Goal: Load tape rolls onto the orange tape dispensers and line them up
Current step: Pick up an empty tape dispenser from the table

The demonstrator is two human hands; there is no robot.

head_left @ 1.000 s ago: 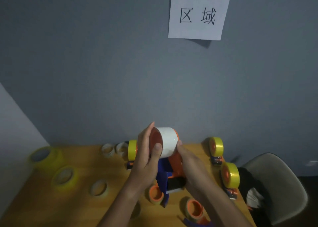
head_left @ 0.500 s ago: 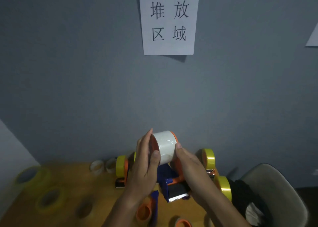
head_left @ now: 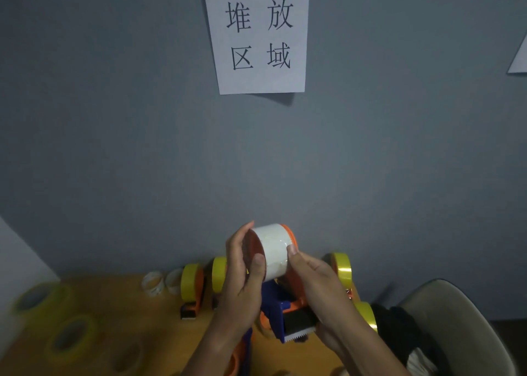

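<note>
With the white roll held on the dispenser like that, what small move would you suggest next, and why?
Probably pick the tape's free end loose with the right thumb and draw it down toward the toothed blade. The white roll already sits on the orange hub of the dispenser, the left hand steadies its side, and the right hand has its thumb on the roll's face. No tape reaches the blade yet.

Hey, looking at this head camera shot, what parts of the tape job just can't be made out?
- Head view: left hand covers the hub end of the white tape roll, so seating is unclear.
- Right hand hides much of the held dispenser.
- Loose rolls at left are blurred.
- The wall sign is cut by the top edge.
</note>
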